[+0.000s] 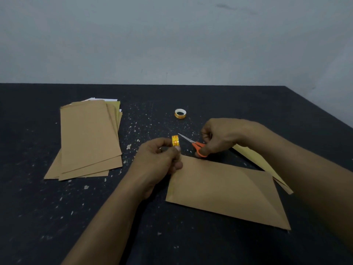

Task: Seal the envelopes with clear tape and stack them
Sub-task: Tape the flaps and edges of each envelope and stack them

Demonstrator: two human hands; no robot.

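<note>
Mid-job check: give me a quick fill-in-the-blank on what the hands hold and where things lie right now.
1. The small orange-printed tape roll is pinched in the ____ hand.
2. The right hand grips metal scissors with ____ handles.
3. A second tape roll lies on the dark speckled ____.
4. The stack of brown paper envelopes lies to the ____ of both hands.

Missing words: left; orange; table; left.

Two tape rolls (180, 113) (175, 140), one pair of scissors (193, 143), one envelope stack (89, 138), one separate envelope (225, 190), two hands (158, 159) (221, 136)
</note>
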